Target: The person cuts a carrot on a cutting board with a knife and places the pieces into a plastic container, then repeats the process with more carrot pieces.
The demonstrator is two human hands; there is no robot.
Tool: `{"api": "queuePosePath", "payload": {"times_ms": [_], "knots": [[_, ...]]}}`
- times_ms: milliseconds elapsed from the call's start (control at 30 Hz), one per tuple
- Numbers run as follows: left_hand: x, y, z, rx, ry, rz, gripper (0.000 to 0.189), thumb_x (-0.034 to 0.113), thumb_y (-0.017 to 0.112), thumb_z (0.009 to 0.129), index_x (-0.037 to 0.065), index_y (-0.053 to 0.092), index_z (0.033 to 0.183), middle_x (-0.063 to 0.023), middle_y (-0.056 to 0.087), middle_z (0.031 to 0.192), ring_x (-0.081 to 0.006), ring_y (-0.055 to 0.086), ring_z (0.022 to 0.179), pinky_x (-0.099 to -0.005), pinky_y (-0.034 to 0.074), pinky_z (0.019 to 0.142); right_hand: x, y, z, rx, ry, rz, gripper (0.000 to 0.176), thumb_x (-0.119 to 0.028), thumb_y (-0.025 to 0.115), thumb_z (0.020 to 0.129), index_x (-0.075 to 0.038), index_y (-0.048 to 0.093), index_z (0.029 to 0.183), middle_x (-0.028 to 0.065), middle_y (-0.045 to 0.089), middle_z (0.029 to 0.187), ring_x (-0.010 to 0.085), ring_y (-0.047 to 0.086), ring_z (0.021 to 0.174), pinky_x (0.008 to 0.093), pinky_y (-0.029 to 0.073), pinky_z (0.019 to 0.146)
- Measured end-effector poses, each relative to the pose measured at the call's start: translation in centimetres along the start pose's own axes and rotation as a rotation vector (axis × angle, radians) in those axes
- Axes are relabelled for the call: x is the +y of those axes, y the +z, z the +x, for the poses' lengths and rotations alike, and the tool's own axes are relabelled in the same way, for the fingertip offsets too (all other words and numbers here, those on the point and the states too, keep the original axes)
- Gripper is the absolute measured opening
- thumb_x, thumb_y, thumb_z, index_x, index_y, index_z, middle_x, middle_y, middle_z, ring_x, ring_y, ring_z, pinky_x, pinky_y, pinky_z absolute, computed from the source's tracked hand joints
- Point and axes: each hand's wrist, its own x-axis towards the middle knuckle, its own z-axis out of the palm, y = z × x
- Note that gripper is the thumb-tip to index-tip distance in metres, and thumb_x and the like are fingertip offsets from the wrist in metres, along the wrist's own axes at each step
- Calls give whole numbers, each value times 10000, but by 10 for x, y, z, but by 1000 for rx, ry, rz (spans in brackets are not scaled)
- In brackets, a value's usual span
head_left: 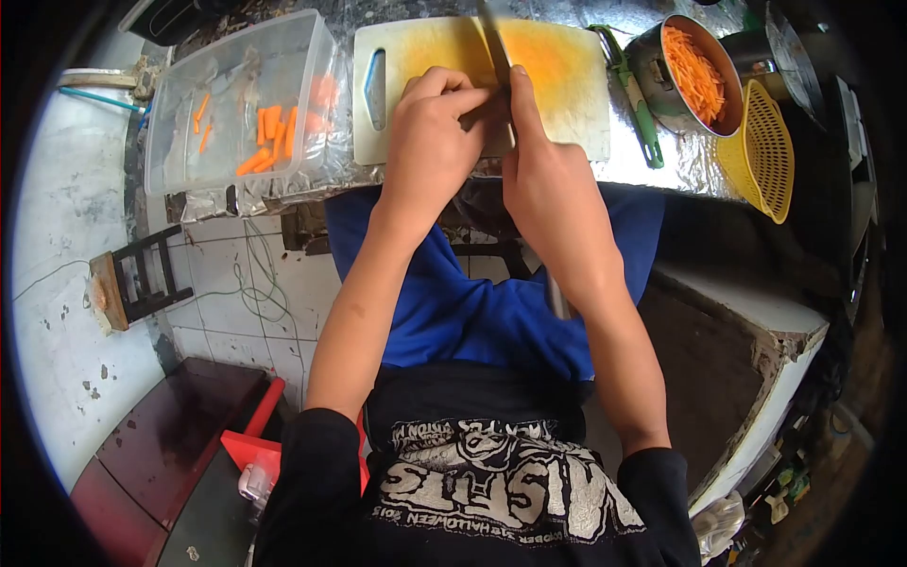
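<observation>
A knife stands over an orange-stained white cutting board, its blade pointing away from me. My right hand is closed round the knife, with the index finger stretched along the blade; the handle end shows below the wrist. Left of the blade, my left hand rests over the board with bent fingers close to the knife. Whatever lies under those fingers is hidden. Orange carrot pieces lie in a clear plastic container to the left. A metal pot at the right holds shredded carrot.
A green-handled peeler lies between the board and the pot. A yellow basket leans by the counter's right edge. Foil covers the counter. Below stand a red stool and a light ledge.
</observation>
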Motion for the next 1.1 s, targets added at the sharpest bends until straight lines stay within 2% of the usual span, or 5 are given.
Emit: {"api": "queuePosePath", "payload": {"times_ms": [300, 433, 700, 833, 1100], "knots": [[6, -10, 13, -180, 70, 59, 229, 91, 772, 801, 84, 781, 1030, -137, 643, 1056, -322, 641, 950, -416, 530, 851, -5, -57, -16, 170, 30, 24, 653, 2, 551, 927, -200, 429, 1535, 250, 610, 708, 381, 654, 611, 373, 511, 624], [-6, -14, 18, -223, 322, 176, 160, 84, 712, 861, 74, 731, 1019, -125, 629, 1115, -306, 658, 981, -401, 541, 824, -15, -73, -27, 197, -64, -36, 600, -31, 610, 945, -241, 512, 1498, 218, 637, 786, 186, 427, 514, 302, 470, 572], [31, -106, 1, -6, 420, 187, 175, 8, 717, 846, 48, 708, 1016, -88, 693, 893, -279, 690, 773, -370, 558, 698, -57, -70, 2, 130, -296, -99, 581, -25, 674, 870, -265, 631, 1397, 148, 568, 676, 297, 574, 603, 429, 464, 632], [-2, -201, -1, 248, 214, 346, 153, 74, 731, 896, 40, 751, 1043, -91, 736, 966, -216, 699, 762, -323, 539, 643, -94, -59, 29, 74, -464, -149, 454, -91, 668, 875, -240, 702, 1303, 179, 620, 776, 351, 638, 712, 460, 511, 692], [-66, -274, 4, 160, -13, 515, 243, 90, 653, 948, 48, 719, 1178, -109, 691, 1241, -274, 688, 1072, -347, 560, 744, -157, -13, 84, 2, -678, -419, 401, -48, 566, 869, -207, 768, 1176, 200, 707, 831, 379, 717, 756, 435, 592, 681]]}}
